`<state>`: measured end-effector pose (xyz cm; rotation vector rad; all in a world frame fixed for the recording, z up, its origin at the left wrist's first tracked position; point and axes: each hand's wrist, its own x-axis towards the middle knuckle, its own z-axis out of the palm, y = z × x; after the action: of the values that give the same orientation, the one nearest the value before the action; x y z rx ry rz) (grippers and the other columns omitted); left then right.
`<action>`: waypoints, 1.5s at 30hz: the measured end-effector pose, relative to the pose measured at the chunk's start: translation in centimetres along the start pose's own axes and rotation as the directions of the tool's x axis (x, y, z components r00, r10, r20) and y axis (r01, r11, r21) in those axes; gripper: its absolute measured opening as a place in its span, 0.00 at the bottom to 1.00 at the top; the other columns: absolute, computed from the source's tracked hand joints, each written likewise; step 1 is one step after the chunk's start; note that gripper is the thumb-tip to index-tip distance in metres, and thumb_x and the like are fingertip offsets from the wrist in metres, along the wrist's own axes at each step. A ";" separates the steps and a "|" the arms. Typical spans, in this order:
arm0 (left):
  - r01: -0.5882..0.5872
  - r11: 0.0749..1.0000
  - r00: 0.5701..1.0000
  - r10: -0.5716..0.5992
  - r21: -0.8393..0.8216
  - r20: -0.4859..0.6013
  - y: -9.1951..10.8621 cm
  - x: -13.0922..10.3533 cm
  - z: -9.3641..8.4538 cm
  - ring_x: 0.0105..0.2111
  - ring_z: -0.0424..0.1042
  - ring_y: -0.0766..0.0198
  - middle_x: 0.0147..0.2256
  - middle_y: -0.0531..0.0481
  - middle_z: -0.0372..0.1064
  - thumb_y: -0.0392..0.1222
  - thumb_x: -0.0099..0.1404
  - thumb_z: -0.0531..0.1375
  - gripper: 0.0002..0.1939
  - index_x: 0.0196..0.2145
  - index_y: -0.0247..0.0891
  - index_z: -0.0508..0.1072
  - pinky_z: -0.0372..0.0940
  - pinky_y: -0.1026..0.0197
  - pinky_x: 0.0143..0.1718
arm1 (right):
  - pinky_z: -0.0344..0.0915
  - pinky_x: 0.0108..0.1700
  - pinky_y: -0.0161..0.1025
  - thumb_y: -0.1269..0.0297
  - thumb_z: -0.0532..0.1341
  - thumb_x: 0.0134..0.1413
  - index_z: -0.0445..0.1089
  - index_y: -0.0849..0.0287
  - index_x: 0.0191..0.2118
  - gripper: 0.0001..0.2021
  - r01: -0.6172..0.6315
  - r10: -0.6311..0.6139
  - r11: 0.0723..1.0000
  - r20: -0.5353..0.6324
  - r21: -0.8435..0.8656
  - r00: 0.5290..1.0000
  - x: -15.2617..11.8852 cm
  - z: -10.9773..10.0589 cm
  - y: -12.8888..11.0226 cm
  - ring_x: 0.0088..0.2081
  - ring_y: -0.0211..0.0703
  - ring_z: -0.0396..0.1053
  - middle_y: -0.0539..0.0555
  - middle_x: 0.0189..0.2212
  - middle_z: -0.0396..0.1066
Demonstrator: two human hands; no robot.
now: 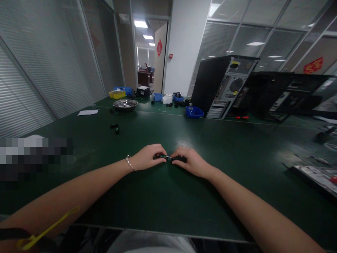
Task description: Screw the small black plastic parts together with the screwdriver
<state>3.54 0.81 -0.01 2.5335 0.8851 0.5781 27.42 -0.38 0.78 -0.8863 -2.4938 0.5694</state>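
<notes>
over a dark green table point(163, 203), the left hand point(147, 156) is pinching a small black-green part point(163, 156), the right hand point(194, 162) a small black piece point(182, 159); both are likely feeling light, stiff, best held by outer ends.

Computer tower point(221, 86) standing on your table point(158, 203), just left of it a storage bin point(194, 112); farther left, the bowl point(125, 105), then a paper sheet point(87, 112). To the tower's right, another computer case point(280, 89). In front of the tower, toward its left, your left hand point(146, 157) and right hand point(194, 162), small parts point(163, 156) in them; behind it, leftward, the door point(160, 61).
</notes>
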 end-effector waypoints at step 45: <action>0.046 0.996 0.997 -0.050 -0.082 -0.054 0.1 -0.3 0.0 0.34 0.67 0.64 0.35 0.50 0.68 0.42 0.64 0.61 0.08 0.39 0.37 0.74 0.61 0.64 0.35 | 0.64 0.43 0.39 0.71 0.57 0.57 0.71 0.52 0.50 0.16 -0.009 0.003 0.993 -0.049 -0.116 0.999 0.2 1.4 -0.5 0.41 0.43 0.66 0.52 0.40 0.71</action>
<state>3.37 0.60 -0.03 2.4277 0.9207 0.6593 26.34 -0.89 -0.07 -0.9394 -2.5016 0.4021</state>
